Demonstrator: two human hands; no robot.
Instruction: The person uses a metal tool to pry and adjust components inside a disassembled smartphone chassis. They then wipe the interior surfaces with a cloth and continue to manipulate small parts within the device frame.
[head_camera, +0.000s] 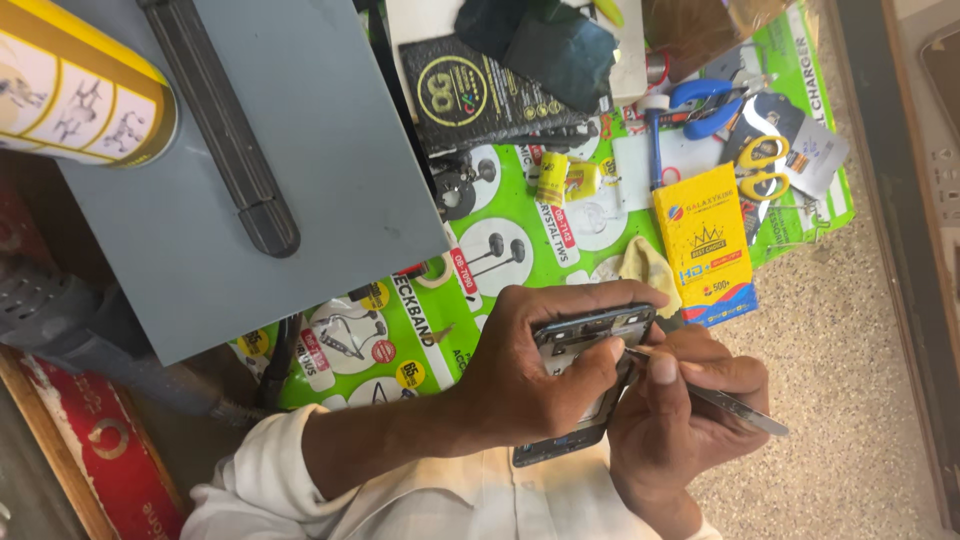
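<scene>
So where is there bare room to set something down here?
Bare speckled counter right of the yellow box and right hand; also the grey board beside the black bar. The green mat above the left hand is crowded: scissors, pliers.

Seen from above, the left hand (530, 375) curls inward, fingers bent over the top and thumb pressed across the front in a firm grip. The left forearm runs bare from a rolled pale sleeve (265, 470). The right hand (675, 415) sits just beside it, touching, thumb and forefinger pinched together in a pen-like hold, wrist bent.
</scene>
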